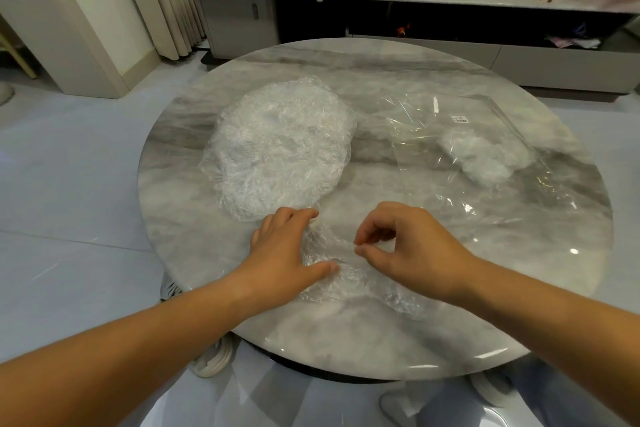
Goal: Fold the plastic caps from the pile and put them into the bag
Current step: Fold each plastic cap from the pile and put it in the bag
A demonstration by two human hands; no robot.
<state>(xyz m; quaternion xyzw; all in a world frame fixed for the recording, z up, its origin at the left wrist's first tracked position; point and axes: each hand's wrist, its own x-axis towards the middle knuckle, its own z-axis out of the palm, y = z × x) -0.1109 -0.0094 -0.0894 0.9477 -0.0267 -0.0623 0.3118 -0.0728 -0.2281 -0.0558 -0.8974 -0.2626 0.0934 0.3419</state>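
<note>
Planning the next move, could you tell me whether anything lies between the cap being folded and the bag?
Nothing visible does: only table separates the cap from the bag; the pile sits left of that path.

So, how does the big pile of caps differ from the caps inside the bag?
The pile is larger and lies loose and puffy, open on the table; the caps in the bag make a small, tight bundle. The pile is on the left, uncovered; the caps in the bag are on the right, under clear film. Both are crinkled, see-through plastic.
</note>
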